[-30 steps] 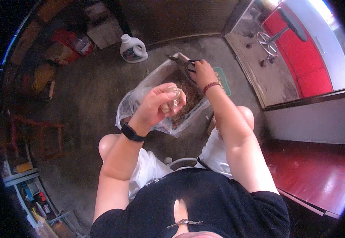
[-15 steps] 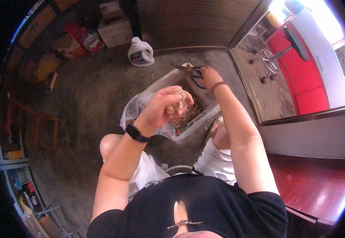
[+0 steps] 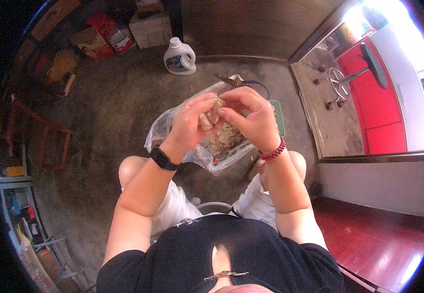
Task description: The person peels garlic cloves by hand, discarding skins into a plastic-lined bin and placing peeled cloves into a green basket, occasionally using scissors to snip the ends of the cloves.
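Left hand [image 3: 187, 122]: curled around our garlic [image 3: 205, 121].
Right hand [image 3: 253, 113]: half curled, thumb at the garlic; its grip we cannot tell.
Garlic: between our hands, above the plastic bag [image 3: 159, 129].

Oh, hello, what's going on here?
A person in a black shirt has what looks like a garlic bulb in the left hand, and the fingers of the right hand are up against it too. Below the hands, pale papery peelings lie in a plastic-lined container. Scissors are at its far end, just beyond the right hand, and a green tray is on the right.
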Motion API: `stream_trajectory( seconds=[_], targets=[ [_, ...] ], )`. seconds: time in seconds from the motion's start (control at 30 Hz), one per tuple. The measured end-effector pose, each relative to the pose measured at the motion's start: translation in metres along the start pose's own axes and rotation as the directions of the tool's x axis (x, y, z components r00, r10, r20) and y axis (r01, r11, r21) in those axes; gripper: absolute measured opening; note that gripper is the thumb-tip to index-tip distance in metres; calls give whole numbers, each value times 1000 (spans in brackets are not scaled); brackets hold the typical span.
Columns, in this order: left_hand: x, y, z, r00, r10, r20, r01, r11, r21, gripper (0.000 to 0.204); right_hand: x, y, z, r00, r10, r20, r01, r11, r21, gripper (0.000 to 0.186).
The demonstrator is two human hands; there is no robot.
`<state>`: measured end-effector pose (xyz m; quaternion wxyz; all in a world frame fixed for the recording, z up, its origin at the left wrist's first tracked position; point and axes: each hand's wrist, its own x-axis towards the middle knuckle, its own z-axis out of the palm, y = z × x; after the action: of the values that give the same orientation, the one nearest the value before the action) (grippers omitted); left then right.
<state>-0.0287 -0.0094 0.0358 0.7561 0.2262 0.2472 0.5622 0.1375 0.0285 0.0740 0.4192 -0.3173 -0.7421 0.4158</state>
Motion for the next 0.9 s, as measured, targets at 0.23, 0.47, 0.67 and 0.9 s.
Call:
stream_trajectory(
  seconds=[0.23,0.47,0.67,0.9],
  targets=[
    [11,-8,5,997,-76,7,75,997,35,17,-5,13,3,995,-32,-90,19,989,-144,20],
    [16,-17,0,998,-4,-67,19,976,218,16,-1,26,2,985,-153,-78,126,953,-277,24],
    [18,-24,9,969,123,-213,-59,957,283,11,-4,32,19,966,8,-257,-47,988,-145,19],
    [17,-20,15,955,121,-271,-46,963,266,12,-7,32,22,963,27,-266,-110,948,-300,15]
  ],
)
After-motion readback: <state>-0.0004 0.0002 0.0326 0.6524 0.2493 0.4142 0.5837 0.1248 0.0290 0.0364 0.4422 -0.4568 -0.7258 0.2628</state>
